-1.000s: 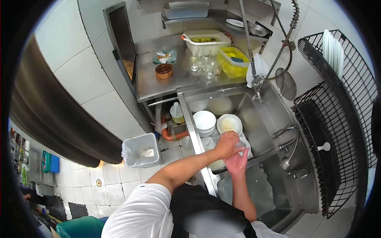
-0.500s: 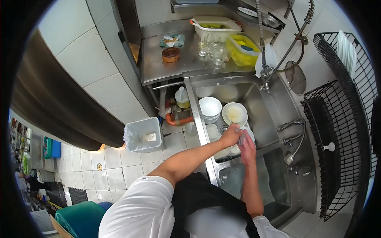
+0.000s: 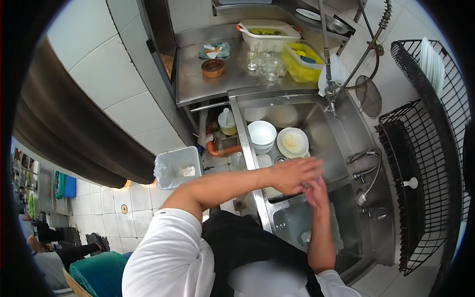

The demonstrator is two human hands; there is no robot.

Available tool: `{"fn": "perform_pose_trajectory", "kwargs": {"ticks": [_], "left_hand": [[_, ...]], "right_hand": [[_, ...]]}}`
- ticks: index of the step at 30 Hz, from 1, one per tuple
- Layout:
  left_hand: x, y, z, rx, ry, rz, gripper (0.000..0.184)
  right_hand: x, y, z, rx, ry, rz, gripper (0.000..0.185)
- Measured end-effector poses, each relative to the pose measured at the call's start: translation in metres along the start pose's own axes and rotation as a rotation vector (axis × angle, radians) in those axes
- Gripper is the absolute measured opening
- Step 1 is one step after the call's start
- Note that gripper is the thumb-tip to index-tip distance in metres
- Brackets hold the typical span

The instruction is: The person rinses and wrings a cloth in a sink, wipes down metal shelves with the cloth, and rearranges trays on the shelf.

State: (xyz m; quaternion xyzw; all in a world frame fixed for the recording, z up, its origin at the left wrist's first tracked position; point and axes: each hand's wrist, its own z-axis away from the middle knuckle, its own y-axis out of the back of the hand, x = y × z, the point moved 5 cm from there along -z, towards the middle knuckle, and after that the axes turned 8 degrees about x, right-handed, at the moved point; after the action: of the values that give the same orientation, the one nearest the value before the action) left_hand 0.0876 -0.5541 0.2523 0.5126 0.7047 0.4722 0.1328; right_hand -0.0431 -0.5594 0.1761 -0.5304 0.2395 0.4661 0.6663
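Note:
My left hand (image 3: pixel 295 175) is stretched out flat over the edge between the two sink basins, its fingertips blurred. Just below and beside it, my right hand (image 3: pixel 315 192) has its fingers curled, with a small greyish thing at the fingertips that I cannot make out. Beyond my hands, in the far basin, stand a stack of white bowls (image 3: pixel 261 132) and a stack of plates (image 3: pixel 293 141) with food bits on top. Water fills the near basin (image 3: pixel 341 222), where a round pale shape (image 3: pixel 305 237) shows.
Glasses (image 3: pixel 271 68), a brown round dish (image 3: pixel 213 68) and a yellow tub (image 3: pixel 303 63) are on the steel counter (image 3: pixel 190 86). A faucet (image 3: pixel 363 173) and black rack (image 3: pixel 420 198) are right. A bin (image 3: pixel 170 166) stands left; another person's leg (image 3: pixel 79 251) shows lower left.
My left hand has opened and swung across above my right hand, which moved slightly down and right. The round pale shape now shows in the near basin. Another person's leg has appeared lower left.

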Motion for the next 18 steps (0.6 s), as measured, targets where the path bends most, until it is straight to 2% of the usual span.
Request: {"fn": "perform_pose_trajectory", "kwargs": {"ticks": [1, 4, 7, 9, 12, 15, 16, 18], "left_hand": [[0.008, 0.004, 0.002, -0.015, -0.207, -0.071, 0.08], [0.013, 0.015, 0.006, -0.008, -0.39, -0.223, 0.075], [0.02, 0.017, 0.004, 0.089, -0.47, -0.22, 0.069], [0.023, 0.019, -0.002, 0.018, -0.461, -0.23, 0.065], [0.02, 0.011, -0.01, -0.052, -0.434, -0.284, 0.063], [0.01, 0.005, -0.017, -0.106, -0.357, -0.372, 0.063], [0.008, 0.0, -0.018, -0.129, -0.323, -0.393, 0.064], [0.001, -0.008, -0.024, -0.198, -0.163, -0.376, 0.066]], "right_hand": [[-0.006, -0.008, 0.007, -0.062, -0.039, -0.043, 0.048], [-0.012, -0.02, 0.016, -0.273, -0.147, -0.071, 0.046], [-0.002, -0.008, 0.014, -0.478, -0.231, 0.055, 0.039], [-0.007, -0.018, 0.021, -0.554, -0.279, 0.088, 0.031], [-0.008, -0.017, 0.018, -0.475, -0.281, 0.396, 0.017], [-0.01, -0.018, 0.009, -0.341, -0.26, 0.611, 0.02], [-0.023, -0.022, 0.006, -0.303, -0.113, 0.896, 0.025], [-0.029, -0.029, -0.001, -0.225, -0.052, 0.916, 0.028]]}}
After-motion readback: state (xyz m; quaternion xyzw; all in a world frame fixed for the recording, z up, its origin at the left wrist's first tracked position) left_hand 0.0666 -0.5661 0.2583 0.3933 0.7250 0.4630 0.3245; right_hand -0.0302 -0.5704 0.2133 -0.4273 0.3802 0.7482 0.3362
